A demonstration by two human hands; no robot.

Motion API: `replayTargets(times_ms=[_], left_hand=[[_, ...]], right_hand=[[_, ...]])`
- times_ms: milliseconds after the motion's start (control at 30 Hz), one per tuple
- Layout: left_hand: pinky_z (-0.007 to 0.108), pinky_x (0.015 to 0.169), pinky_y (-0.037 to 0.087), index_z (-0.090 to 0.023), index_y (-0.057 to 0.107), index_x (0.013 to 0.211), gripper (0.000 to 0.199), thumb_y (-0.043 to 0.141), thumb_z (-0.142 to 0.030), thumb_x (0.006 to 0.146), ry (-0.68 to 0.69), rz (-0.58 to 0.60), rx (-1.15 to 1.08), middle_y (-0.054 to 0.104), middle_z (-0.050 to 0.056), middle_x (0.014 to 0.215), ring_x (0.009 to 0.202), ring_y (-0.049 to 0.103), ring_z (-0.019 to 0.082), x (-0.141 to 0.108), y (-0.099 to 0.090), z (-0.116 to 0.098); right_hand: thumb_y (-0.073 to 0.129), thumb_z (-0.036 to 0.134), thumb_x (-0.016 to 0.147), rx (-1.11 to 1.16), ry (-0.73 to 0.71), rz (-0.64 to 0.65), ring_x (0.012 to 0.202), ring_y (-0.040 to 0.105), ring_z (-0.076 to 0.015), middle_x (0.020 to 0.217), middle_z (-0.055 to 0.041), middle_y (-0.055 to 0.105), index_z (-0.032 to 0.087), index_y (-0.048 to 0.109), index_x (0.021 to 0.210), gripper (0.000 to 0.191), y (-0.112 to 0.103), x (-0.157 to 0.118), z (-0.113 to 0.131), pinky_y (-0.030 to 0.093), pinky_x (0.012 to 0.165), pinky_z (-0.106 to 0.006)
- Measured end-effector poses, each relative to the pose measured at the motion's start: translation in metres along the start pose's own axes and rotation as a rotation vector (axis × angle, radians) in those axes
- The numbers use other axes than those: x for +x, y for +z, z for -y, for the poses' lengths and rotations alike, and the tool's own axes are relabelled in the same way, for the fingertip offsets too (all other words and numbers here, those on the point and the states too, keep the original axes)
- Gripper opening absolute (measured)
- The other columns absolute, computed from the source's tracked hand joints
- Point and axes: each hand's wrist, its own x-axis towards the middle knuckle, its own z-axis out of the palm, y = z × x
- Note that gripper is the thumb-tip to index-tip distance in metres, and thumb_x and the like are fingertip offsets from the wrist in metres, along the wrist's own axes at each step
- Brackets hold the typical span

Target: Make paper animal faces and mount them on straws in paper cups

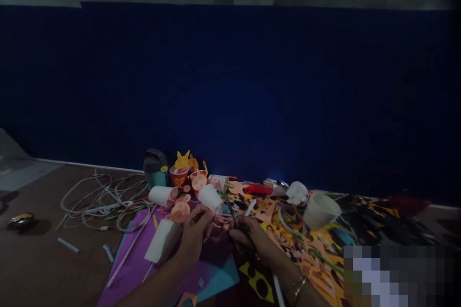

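Note:
My right hand [252, 237] is wrapped round a dark pair of scissors [231, 210], whose blades point up and away from me. To its left, my left hand [196, 231] has its thumb and fingers pinched together; anything between them is too small and dim to make out. Just beyond the left fingertips lies a tilted white paper cup [210, 197]. A second white paper cup [163, 241] rests on its side by the left wrist, over purple paper [131, 254]. Round orange paper cutouts [180, 212] lie close by.
Behind stand a red cup [179, 177] with paper animal figures and a teal bottle [155, 170]. Tangled white cable [91, 196] lies left. Yellow and orange paper scraps [317, 273], a tape roll [291, 220] and a larger white cup [321, 212] are right. A blue partition [230, 96] rises behind.

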Motion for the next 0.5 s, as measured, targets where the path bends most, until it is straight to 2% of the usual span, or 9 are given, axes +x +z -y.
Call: replayTargets(times_ms=[100,167,267,367,500], left_hand=[[0.016,0.034,0.015,-0.018,0.048,0.064,0.030,0.065,-0.041,0.073,-0.035,0.051,0.053,0.044,-0.008,0.045,0.033,0.028,0.003,-0.003,0.004,0.001],[0.016,0.033,0.017,-0.019,0.049,0.066,0.030,0.064,-0.044,0.073,-0.062,0.106,0.135,0.046,-0.008,0.044,0.031,0.030,0.004,-0.004,0.005,0.004],[0.017,0.033,0.020,-0.018,0.052,0.067,0.029,0.067,-0.043,0.070,-0.045,0.193,0.249,0.047,-0.008,0.044,0.031,0.032,0.005,-0.004,0.006,0.012],[0.018,0.037,0.025,-0.018,0.055,0.066,0.026,0.068,-0.040,0.068,0.001,0.246,0.270,0.051,-0.005,0.052,0.037,0.037,0.005,-0.004,0.007,0.018],[0.018,0.039,0.025,-0.018,0.052,0.066,0.029,0.067,-0.043,0.070,-0.036,0.273,0.245,0.049,-0.007,0.049,0.038,0.035,0.005,-0.004,0.009,0.018]], right_hand=[[0.067,0.044,0.072,0.089,-0.030,-0.032,0.046,0.051,-0.0089,0.056,0.0040,0.057,0.016,0.053,0.092,0.037,0.003,0.002,-0.002,0.037,0.042,-0.017],[0.068,0.043,0.072,0.143,-0.052,-0.055,0.044,0.050,-0.0085,0.055,0.0046,0.057,0.017,0.053,0.098,0.040,0.006,0.004,-0.008,0.037,0.040,-0.017],[0.070,0.042,0.070,0.187,-0.083,-0.108,0.039,0.043,-0.0064,0.050,0.0074,0.051,0.017,0.053,0.090,0.036,0.009,0.009,-0.016,0.034,0.037,-0.016],[0.071,0.042,0.068,0.161,-0.073,-0.177,0.035,0.040,-0.0057,0.045,0.0080,0.048,0.017,0.052,0.076,0.033,0.011,0.011,-0.020,0.032,0.034,-0.016],[0.069,0.044,0.069,0.186,-0.083,-0.238,0.033,0.041,-0.0064,0.043,0.0072,0.049,0.016,0.053,0.077,0.033,0.014,0.011,-0.018,0.032,0.033,-0.016]])
